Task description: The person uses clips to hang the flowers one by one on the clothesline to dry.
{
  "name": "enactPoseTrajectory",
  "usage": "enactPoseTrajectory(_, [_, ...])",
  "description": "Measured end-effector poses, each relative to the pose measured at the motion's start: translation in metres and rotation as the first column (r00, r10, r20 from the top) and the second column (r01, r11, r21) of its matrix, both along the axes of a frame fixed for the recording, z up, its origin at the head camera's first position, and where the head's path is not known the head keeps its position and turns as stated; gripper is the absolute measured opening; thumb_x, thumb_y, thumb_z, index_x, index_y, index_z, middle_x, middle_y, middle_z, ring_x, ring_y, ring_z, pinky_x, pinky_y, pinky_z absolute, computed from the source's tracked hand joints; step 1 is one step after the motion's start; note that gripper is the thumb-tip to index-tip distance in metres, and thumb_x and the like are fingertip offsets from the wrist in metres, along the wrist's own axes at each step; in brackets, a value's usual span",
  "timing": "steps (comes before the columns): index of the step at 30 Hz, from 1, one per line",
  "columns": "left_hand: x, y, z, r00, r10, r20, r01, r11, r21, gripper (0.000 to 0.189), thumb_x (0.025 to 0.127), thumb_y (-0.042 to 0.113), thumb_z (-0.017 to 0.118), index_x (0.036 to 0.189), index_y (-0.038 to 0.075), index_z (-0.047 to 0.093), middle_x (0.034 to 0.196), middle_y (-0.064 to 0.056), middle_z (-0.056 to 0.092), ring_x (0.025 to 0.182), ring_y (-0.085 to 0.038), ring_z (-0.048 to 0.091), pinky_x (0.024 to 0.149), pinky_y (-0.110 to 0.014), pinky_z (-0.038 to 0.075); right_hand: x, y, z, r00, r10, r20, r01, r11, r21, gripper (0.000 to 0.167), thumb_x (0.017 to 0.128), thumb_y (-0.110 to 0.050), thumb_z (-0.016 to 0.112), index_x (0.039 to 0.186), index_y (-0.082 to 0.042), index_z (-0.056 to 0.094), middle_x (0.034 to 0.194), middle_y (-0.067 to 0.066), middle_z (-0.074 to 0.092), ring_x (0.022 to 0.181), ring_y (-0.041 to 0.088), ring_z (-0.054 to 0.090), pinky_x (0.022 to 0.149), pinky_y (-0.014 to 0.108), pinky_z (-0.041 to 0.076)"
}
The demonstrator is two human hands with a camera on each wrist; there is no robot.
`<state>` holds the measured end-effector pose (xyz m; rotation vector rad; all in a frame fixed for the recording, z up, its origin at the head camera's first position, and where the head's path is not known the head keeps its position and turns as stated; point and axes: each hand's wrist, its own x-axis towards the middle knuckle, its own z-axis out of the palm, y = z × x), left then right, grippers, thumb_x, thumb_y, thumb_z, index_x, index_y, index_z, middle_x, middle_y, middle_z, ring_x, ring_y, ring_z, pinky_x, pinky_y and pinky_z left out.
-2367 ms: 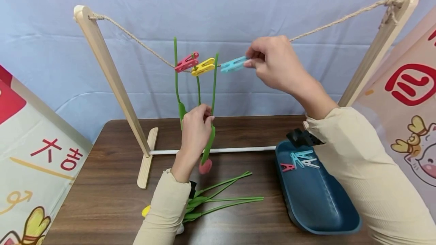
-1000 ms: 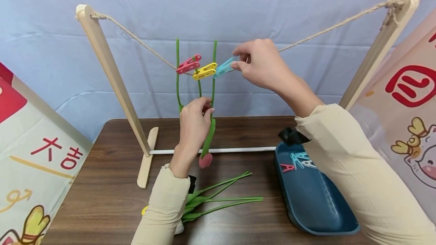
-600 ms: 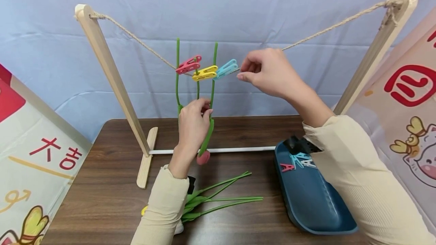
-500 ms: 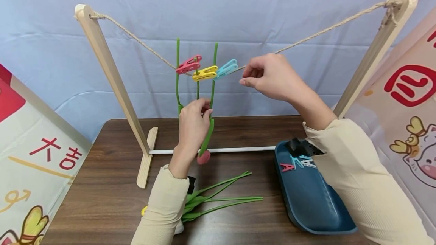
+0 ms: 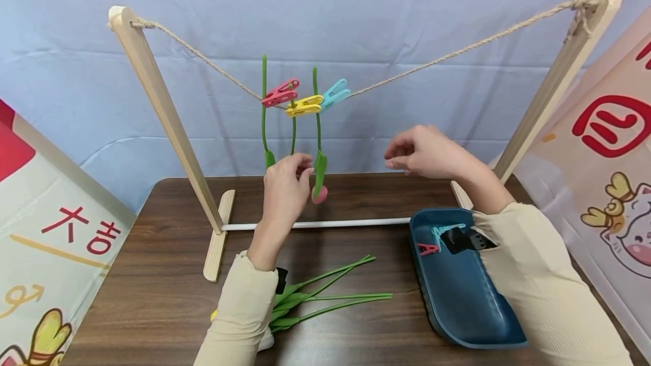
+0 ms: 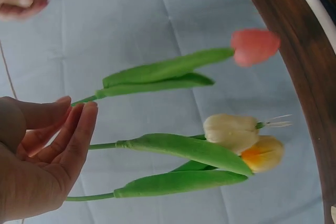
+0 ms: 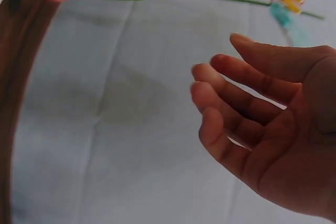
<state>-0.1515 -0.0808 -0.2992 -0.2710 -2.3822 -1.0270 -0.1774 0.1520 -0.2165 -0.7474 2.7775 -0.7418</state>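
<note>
A pink tulip (image 5: 319, 194) hangs flower down from the rope (image 5: 432, 62), its stem clipped by a light blue clothespin (image 5: 335, 94). Left of it, a yellow clothespin (image 5: 304, 106) and a red clothespin (image 5: 281, 94) grip two more stems. Those bear a cream tulip (image 6: 231, 131) and a yellow-orange tulip (image 6: 265, 153), seen in the left wrist view. My left hand (image 5: 287, 185) is beside the pink tulip's leaves, fingers loosely bent, fingertips overlapping its stem in the left wrist view. My right hand (image 5: 427, 152) hovers above the basin's far end, fingers relaxed and holding nothing.
Wooden posts (image 5: 163, 112) carry the rope, joined low down by a white rod (image 5: 356, 223). A blue basin (image 5: 458, 309) at right contains several clothespins (image 5: 428, 249). More tulips (image 5: 351, 300) lie on the brown table (image 5: 168, 309), partly behind the left sleeve.
My right hand put the blue clothespin on the rope and stem, let go, then moved down and right. The pink tulip has swung up and right, free of my left hand's pinch.
</note>
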Motion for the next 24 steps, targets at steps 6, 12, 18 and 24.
enactPoseTrajectory(6, [0.004, -0.002, -0.008, 1.0, -0.01, 0.027, 0.011, 0.999, -0.036, 0.011, 0.081, 0.001, 0.066, 0.091, -0.001, 0.068, 0.076, -0.008, 0.067, 0.069, -0.021, 0.063, 0.067, -0.04, 0.047, -0.005, 0.031, -0.033, 0.995, -0.052, 0.088, 0.049, 0.998, 0.03, 0.015, 0.088, -0.012, 0.06, 0.095, -0.001, 0.066, 0.07, 0.001, 0.062, 0.06, 0.015, 0.056, 0.055, 0.031, 0.043])
enactPoseTrajectory(12, [0.009, -0.003, -0.016, 0.996, -0.019, 0.087, 0.025, 0.997, -0.068, 0.009, 0.083, 0.003, 0.064, 0.09, 0.001, 0.069, 0.076, -0.006, 0.066, 0.069, -0.02, 0.061, 0.066, -0.039, 0.047, -0.009, 0.062, -0.071, 0.978, -0.093, 0.186, 0.09, 0.996, 0.024, 0.013, 0.087, -0.009, 0.06, 0.094, 0.001, 0.065, 0.064, 0.001, 0.058, 0.058, 0.017, 0.055, 0.053, 0.031, 0.043])
enactPoseTrajectory(18, [0.013, -0.003, -0.025, 0.991, -0.027, 0.131, 0.037, 0.997, -0.075, 0.008, 0.083, 0.004, 0.064, 0.089, 0.003, 0.069, 0.075, -0.005, 0.066, 0.068, -0.02, 0.061, 0.064, -0.039, 0.047, -0.009, 0.086, -0.114, 0.958, -0.088, 0.273, 0.103, 0.994, -0.043, 0.011, 0.085, -0.002, 0.058, 0.091, 0.005, 0.064, 0.069, 0.006, 0.06, 0.058, 0.025, 0.056, 0.051, 0.031, 0.044])
enactPoseTrajectory(24, [0.017, -0.003, -0.035, 0.988, -0.033, 0.148, 0.048, 0.994, -0.102, 0.007, 0.082, 0.004, 0.065, 0.087, 0.002, 0.068, 0.076, -0.006, 0.066, 0.068, -0.022, 0.061, 0.063, -0.04, 0.047, -0.005, 0.095, -0.156, 0.939, -0.1, 0.328, 0.13, 0.989, -0.071, 0.011, 0.084, 0.002, 0.056, 0.087, 0.009, 0.063, 0.069, 0.009, 0.059, 0.055, 0.021, 0.053, 0.05, 0.031, 0.041])
